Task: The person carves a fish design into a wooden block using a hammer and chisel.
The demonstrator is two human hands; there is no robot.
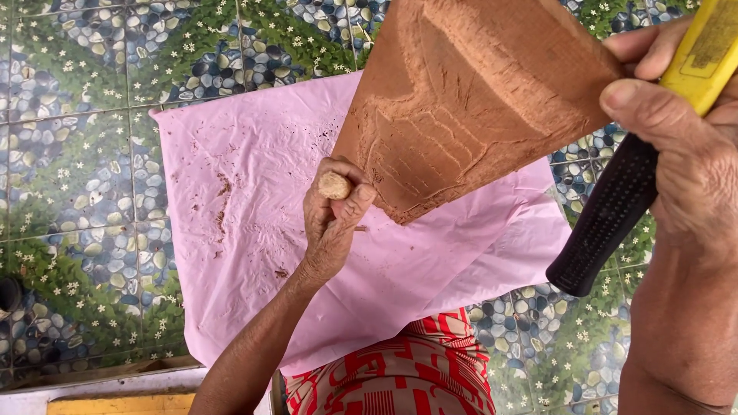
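Your left hand point(332, 219) closes its grip around a short wooden-handled tool point(335, 185), the rounded butt of the handle showing between thumb and fingers, pressed against the lower edge of a reddish-brown carved slab point(469, 100). The slab stands tilted in the upper middle of the view, its face scored with ridges and cut lines, its lower corner just above the pink plastic sheet point(254, 230). Your right hand point(676, 146), at the right edge, wraps firmly round a mallet-like tool with a yellow shaft point(703, 54) and a black ribbed handle point(607, 219) that points down and leftward; thumb and fingers are clamped on the shaft near the slab's right edge. The pink sheet lies spread over a floor of pebble-and-flower patterned tiles point(77, 169) and carries reddish crumbs and smears. Red-and-white patterned cloth point(400, 369) shows at the bottom, beneath your left forearm.
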